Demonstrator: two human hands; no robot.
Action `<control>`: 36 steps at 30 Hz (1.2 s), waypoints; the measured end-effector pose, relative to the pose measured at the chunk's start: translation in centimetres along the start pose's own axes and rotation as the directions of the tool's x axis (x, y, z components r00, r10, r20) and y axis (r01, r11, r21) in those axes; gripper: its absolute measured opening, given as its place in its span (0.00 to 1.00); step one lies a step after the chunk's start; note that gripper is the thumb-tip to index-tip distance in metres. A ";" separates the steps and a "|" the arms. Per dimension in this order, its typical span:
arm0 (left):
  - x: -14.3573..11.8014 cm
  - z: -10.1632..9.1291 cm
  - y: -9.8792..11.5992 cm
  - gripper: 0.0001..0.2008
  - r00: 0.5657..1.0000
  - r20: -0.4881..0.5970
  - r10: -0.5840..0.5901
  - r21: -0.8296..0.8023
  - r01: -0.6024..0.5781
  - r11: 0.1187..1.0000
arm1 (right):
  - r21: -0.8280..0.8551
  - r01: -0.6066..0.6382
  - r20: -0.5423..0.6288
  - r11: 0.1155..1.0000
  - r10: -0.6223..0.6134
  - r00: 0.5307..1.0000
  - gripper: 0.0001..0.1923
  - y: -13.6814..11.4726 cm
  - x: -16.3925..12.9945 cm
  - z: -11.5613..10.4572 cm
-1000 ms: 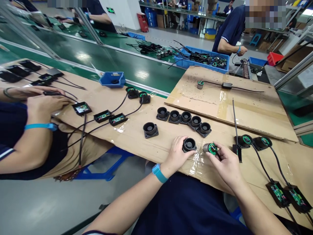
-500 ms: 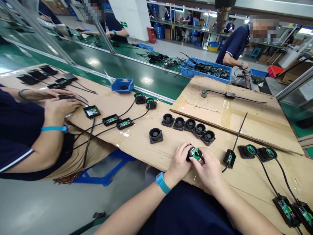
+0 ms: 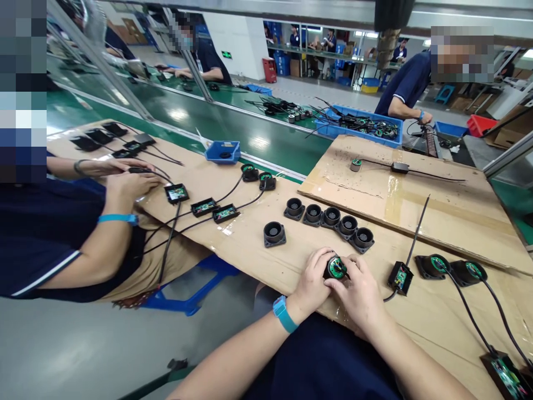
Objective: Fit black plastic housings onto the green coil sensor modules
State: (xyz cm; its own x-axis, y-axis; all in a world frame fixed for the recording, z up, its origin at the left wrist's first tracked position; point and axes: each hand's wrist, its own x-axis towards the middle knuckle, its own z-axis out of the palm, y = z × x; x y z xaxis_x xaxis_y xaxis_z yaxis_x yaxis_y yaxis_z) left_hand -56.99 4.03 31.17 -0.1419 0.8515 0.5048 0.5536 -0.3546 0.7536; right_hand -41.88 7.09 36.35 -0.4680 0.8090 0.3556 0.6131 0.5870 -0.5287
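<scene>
My left hand [image 3: 313, 279] and right hand [image 3: 358, 291] both clasp one black motor housing [image 3: 335, 268] w/ green board, low on the cardboard-covered table [image 3: 250, 250] — five empty housings [image 3: 331, 218] just behind, green conveyor [image 3: 233, 128] beyond, co-worker's hand [image 3: 129, 186] at left.

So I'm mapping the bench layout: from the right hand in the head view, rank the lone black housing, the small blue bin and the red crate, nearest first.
From the right hand:
1. Lone black housing, just left of it.
2. Small blue bin, farther left, by the conveyor.
3. Red crate, far right background.
</scene>
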 end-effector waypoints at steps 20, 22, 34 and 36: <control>0.1 0.1 -1.2 0.42 0.918 -0.311 -0.247 -0.508 0.059 0.859 | -0.152 0.218 -0.178 0.964 -0.244 0.953 0.17 1.6 0.0 -4.3; -0.1 0.0 -1.3 0.35 0.872 -0.319 -0.372 -0.588 0.125 0.799 | -0.133 0.268 -0.101 0.954 -0.282 0.954 0.18 1.0 -0.2 -3.3; 0.3 -0.7 -2.8 0.29 0.800 -0.241 -0.550 -0.687 0.259 0.679 | -0.051 0.114 0.030 0.992 -0.112 0.993 0.11 -1.7 0.7 -5.4; 0.5 -0.8 -2.3 0.30 0.824 -0.203 -0.529 -0.664 0.281 0.693 | 0.060 0.237 -0.245 0.970 -0.216 0.945 0.12 -3.4 1.4 -10.4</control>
State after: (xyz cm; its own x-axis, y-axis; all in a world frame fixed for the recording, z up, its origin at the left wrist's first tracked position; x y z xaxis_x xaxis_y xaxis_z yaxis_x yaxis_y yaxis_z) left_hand -59.01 4.98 30.05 -0.5764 0.8107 0.1025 -0.2015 -0.2626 0.9437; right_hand -38.02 6.52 46.62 -0.4189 0.6453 0.6389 0.4456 0.7591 -0.4745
